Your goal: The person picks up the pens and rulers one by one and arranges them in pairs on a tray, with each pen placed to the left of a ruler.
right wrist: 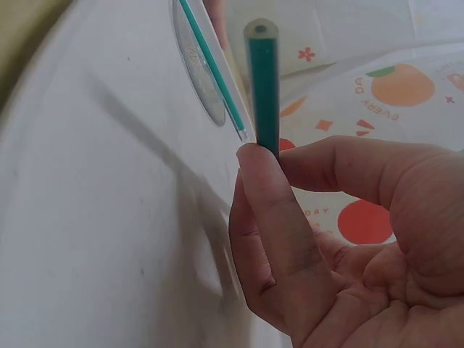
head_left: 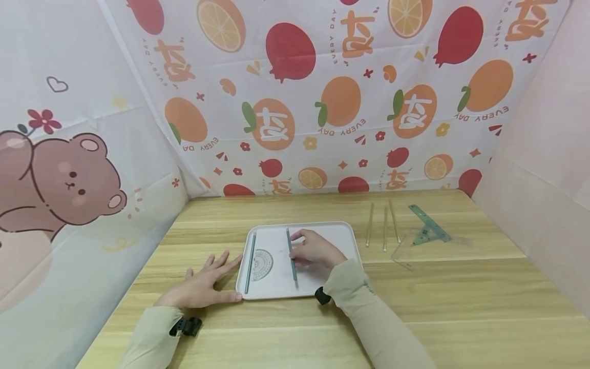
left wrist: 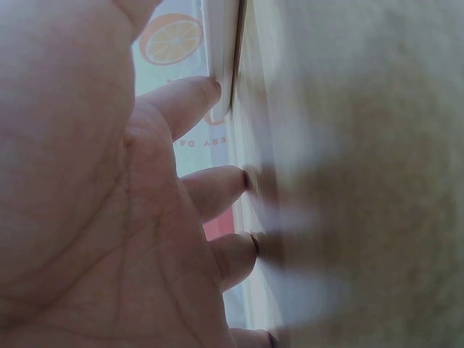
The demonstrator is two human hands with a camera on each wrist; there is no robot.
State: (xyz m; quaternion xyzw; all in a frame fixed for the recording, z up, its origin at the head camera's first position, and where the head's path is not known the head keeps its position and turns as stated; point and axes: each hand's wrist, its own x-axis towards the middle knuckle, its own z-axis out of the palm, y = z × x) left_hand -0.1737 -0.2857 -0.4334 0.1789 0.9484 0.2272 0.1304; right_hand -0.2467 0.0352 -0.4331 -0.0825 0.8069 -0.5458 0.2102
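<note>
My right hand (head_left: 314,249) pinches a green pencil (head_left: 293,267) between thumb and fingers over the middle of the white tray (head_left: 341,238). In the right wrist view the pencil (right wrist: 264,90) stands up past the fingertips, its flat end toward the camera. A second green pencil (head_left: 251,262) lies along the tray's left side, beside a clear protractor (head_left: 263,265). My left hand (head_left: 203,285) is spread on the table, with thumb and index fingertip at the tray's left rim. From the left wrist, an index fingertip (left wrist: 210,88) meets the tray edge (left wrist: 221,43).
Right of the tray, three thin wooden-coloured sticks (head_left: 385,228) lie on the wooden table (head_left: 461,307). Beside them a green ruler (head_left: 429,223) overlaps a green triangle (head_left: 421,236) and clear drawing tools (head_left: 402,259). Printed cloth (head_left: 295,123) hangs behind the table.
</note>
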